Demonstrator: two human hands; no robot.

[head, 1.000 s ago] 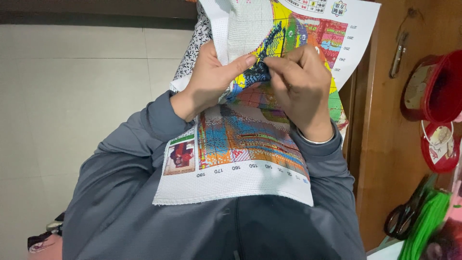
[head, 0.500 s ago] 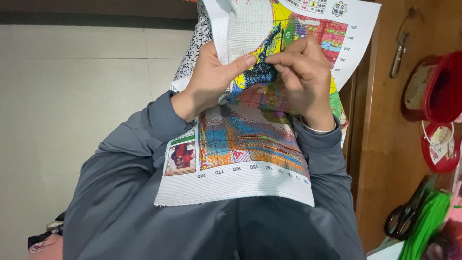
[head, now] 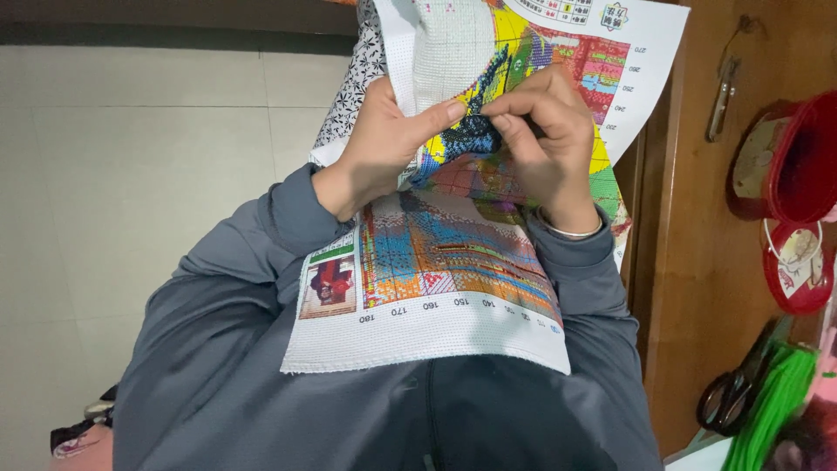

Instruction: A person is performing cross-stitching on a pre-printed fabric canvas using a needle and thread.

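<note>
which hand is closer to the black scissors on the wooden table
Right. The right hand works on the cross-stitch cloth, on the side toward the scissors; the left hand grips the cloth farther away.

Both hands [head: 384, 144] [head: 545, 139] pinching cross-stitch cloth [head: 436, 288] — stitching

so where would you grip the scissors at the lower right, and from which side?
By the dark finger loops, coming from the open side toward the wooden cabinet. On the scissors the loops are the only fully exposed part; the blades run up and right beside the green bundle, which crowds that side. Both hands are busy on the cross-stitch cloth.
</note>
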